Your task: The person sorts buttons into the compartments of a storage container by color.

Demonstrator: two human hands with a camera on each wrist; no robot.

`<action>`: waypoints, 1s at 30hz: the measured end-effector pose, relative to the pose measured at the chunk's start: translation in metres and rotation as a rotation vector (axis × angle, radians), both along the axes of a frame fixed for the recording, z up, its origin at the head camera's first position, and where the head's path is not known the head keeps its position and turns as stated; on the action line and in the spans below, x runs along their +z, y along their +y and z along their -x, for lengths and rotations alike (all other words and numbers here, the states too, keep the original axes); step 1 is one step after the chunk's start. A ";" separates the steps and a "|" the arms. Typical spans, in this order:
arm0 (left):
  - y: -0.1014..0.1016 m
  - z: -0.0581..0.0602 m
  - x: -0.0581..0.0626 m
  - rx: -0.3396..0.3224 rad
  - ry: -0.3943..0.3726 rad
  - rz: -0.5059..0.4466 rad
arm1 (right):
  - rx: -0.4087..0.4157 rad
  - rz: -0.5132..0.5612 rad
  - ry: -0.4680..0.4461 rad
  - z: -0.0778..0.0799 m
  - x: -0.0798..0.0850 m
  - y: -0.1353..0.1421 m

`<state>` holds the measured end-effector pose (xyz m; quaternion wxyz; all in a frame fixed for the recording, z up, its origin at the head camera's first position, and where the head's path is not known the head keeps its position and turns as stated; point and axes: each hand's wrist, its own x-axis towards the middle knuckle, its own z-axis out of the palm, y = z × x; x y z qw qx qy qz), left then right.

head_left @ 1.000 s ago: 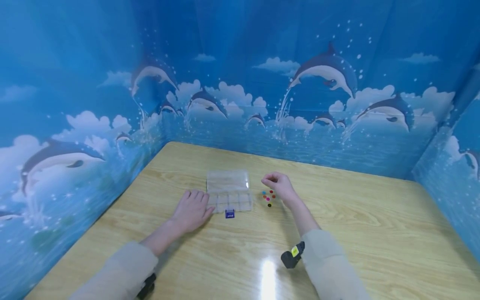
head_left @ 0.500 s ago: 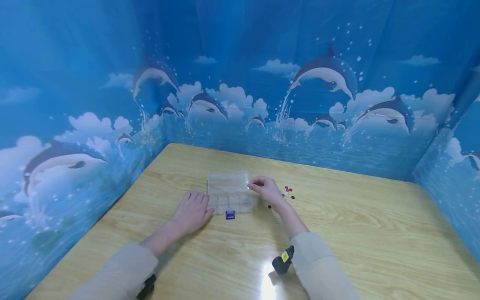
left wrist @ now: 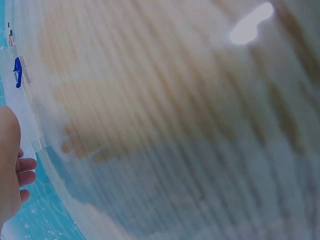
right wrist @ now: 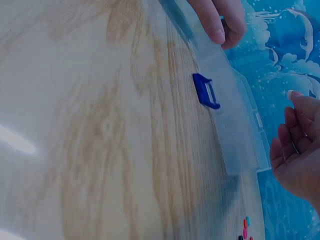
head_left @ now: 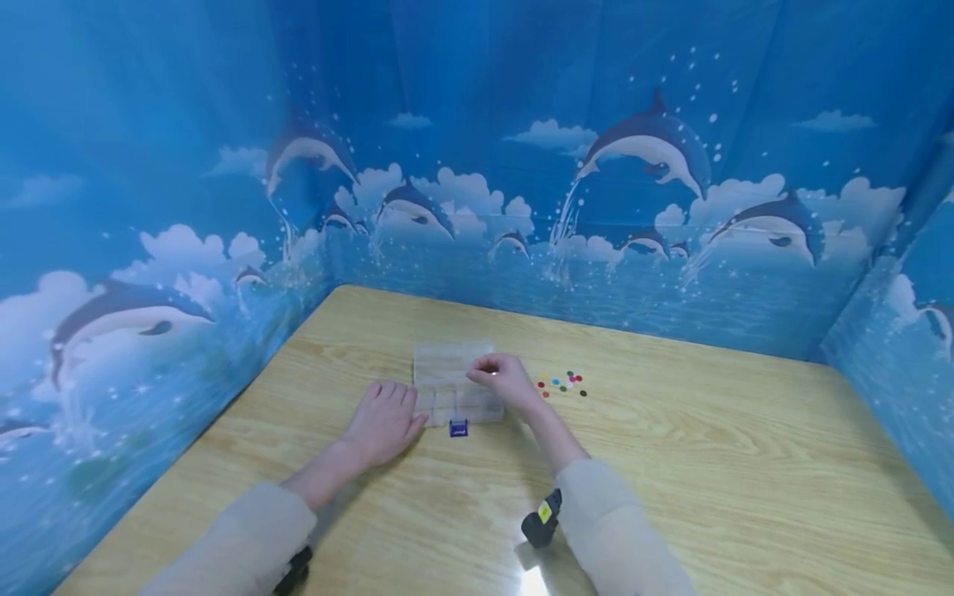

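Right hand (head_left: 505,382): has moved from beside the open clear box (head_left: 441,383) to above it, so work is now there.
Its fingers (head_left: 488,361): tips meet; cannot tell whether they hold anything.
Left hand (head_left: 383,420): rests relaxed at box's left edge.
Coloured discs (head_left: 563,388): on desk (head_left: 671,439), right of box.

No readable lettering here — look at the yellow label (head_left: 545,511) on the black device (head_left: 533,531) by the right sleeve (head_left: 609,517): its dark mark is too small to make out! Over on the clear box (head_left: 484,407), the blue latch (head_left: 458,429) shows a pale patch — lettering or not, can't tell.
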<state>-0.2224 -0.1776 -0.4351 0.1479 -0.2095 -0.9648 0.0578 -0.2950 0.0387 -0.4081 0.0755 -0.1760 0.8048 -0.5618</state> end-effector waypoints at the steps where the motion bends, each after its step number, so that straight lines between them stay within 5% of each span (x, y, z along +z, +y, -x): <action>1: 0.000 0.000 0.000 -0.002 0.003 0.000 | 0.000 -0.006 0.011 0.000 0.000 -0.003; 30: 0.001 0.002 -0.004 -0.037 0.049 -0.032 | -0.053 0.002 0.006 0.001 -0.017 -0.054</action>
